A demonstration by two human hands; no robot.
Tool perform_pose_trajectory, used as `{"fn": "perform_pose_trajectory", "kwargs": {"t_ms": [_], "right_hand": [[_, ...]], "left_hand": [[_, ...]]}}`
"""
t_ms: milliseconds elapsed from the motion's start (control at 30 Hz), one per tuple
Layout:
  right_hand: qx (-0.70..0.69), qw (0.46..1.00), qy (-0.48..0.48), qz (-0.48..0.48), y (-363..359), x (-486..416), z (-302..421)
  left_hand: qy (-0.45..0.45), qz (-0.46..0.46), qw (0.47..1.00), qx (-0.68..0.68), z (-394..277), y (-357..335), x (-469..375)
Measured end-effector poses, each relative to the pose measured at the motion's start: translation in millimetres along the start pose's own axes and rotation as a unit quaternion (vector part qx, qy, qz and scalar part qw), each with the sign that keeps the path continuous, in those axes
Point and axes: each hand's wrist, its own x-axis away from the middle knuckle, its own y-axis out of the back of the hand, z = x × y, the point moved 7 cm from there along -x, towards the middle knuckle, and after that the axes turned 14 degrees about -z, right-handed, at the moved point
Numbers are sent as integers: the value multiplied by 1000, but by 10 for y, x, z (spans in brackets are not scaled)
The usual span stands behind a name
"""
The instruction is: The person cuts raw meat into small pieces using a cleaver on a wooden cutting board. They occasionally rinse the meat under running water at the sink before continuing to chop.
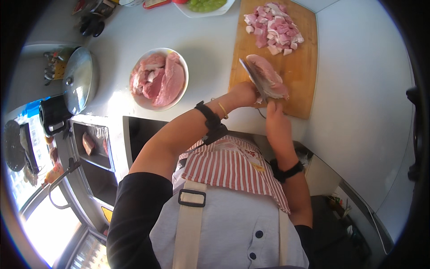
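My right hand (278, 122) grips the handle of a kitchen knife (252, 74); its blade lies along the left side of a slab of raw meat (268, 74). My left hand (244, 93) is beside the blade at the meat's lower left; its fingers are mostly hidden, so I cannot tell whether it holds the meat. Both rest over a wooden cutting board (300, 97). A pile of diced raw meat (277, 28) lies at the far end of the board. To the left on the counter, a white bowl (186, 75) holds large pieces of raw meat.
A wall (356, 74) runs along the board's right side. At the top stands a dish (201, 15) of green grapes. Further left are a lidded pan (79, 80), a black pot-like container (53, 114) and a sink (112, 141) with a piece of meat in it.
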Motion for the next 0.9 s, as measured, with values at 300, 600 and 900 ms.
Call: {"fn": "perform_pose_trajectory", "kwargs": {"t_ms": [300, 600, 900], "right_hand": [[18, 1000, 15, -9, -117, -108, 98], [94, 995, 32, 0, -13, 289, -206], [36, 998, 28, -43, -99, -441, 102]], "left_hand": [[49, 79, 993, -70, -222, 84, 63], [-19, 33, 998, -59, -124, 298, 108], [-17, -3, 1000, 3, -179, 477, 51]]}}
